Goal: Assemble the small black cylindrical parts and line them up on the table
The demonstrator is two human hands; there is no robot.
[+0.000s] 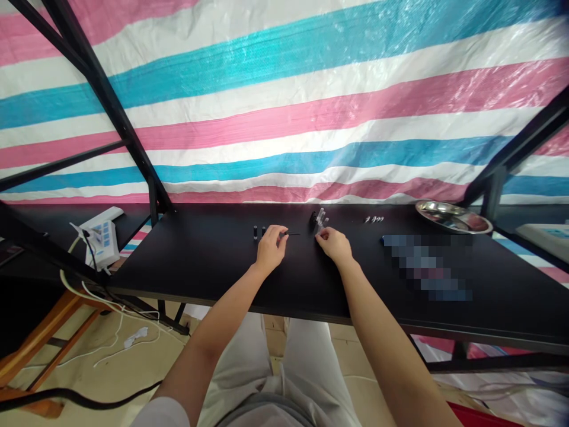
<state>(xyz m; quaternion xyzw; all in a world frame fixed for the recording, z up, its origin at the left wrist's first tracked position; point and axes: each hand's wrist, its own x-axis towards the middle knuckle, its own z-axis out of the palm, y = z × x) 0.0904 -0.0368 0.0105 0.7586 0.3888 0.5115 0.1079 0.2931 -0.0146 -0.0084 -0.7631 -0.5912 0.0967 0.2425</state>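
My left hand (pixel 272 245) is closed in a pinch above the black table. From its fingertips a thin dark rod (pixel 294 233) points to the right. Two small black cylinders (pixel 255 232) stand by that hand, the nearer one partly covered by it. My right hand (pixel 335 244) has thumb and forefinger pressed together just in front of a cluster of small clear tubes (pixel 320 218). Whatever its fingertips grip is too small to make out. Dark pieces (pixel 313 218) are beside the tubes on their left.
Several small whitish pieces (pixel 377 219) lie right of the tubes. A round metal tray (pixel 438 209) sits at the back right, with a blurred-out long item (pixel 427 267) before it. Black frame posts (pixel 133 148) flank the table (pixel 200 261); a striped sheet (pixel 284 130) hangs behind.
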